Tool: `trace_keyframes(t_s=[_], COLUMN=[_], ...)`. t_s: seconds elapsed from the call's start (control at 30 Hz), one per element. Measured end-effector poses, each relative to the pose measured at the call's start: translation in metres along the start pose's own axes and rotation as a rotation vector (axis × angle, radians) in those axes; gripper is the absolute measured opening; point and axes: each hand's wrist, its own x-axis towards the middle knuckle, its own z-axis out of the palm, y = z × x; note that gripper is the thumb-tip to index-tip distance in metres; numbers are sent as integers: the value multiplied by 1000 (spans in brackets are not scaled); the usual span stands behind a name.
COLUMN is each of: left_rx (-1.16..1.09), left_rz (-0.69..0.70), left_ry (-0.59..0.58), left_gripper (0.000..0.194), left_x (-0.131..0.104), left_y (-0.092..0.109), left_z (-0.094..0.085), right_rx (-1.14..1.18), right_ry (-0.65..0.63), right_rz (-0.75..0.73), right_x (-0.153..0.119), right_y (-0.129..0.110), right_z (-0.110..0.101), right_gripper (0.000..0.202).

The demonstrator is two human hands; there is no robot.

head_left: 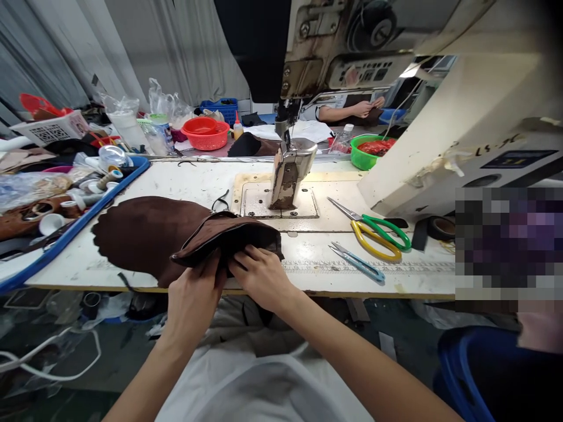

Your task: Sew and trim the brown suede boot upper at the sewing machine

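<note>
A dark brown leather piece [149,231] with a scalloped left edge lies at the front of the white sewing table [308,246]. Its right part is folded up and gapes open, showing a black inside. My left hand [196,290] grips the near edge of this fold, its fingertips hidden inside. Close beside it, my right hand [261,275] has its fingers curled onto the same edge. Just behind the leather stands the post [285,179] of a sewing machine, below the needle and presser foot [285,132].
Yellow-and-green scissors [373,231] and blue thread snips [358,262] lie to the right. A blue-rimmed tray [88,217] of spools stands left. Behind are a red basket [206,138] and a green bowl [361,157]. Another person's hands [367,108] work at the back.
</note>
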Motion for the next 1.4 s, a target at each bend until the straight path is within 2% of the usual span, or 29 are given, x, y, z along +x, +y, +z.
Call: trace_keyframes(t_s=[0.13,0.23,0.4,0.57,0.7,0.83,1.03,1.2,1.3,1.4], left_rx=[-39,-99,-206,-244,-267,-283,-299,-258,-199,-162], left_rz=[15,106,276,394,441,493,572,561,513,423], left_ry=[16,49,70,73,95,95,45,50,35,-21], left_gripper=[28,20,25,27,24,28,35,32,33,43], left_x=[-1,-4,-10,-15,-18,-22,-30,-39,-42,-41], left_y=[-1,-8,-26,-37,-42,-46,-54,-51,-40,-25], left_z=[4,6,4,4,6,7,5,5,1,-3], right_rx=[11,14,45,82,112,134,159,186,192,182], right_ry=[16,25,35,73,100,141,192,229,235,178], right_rz=[-45,-67,-47,-93,-128,-162,-224,-177,-105,-12], right_x=[-6,-8,-16,-23,-27,-30,-36,-42,-42,-38], right_y=[0,-2,-2,2,4,4,4,-5,-14,-21], right_z=[3,3,1,2,3,4,9,14,12,8], right_gripper=[16,15,19,23,25,29,30,30,30,28])
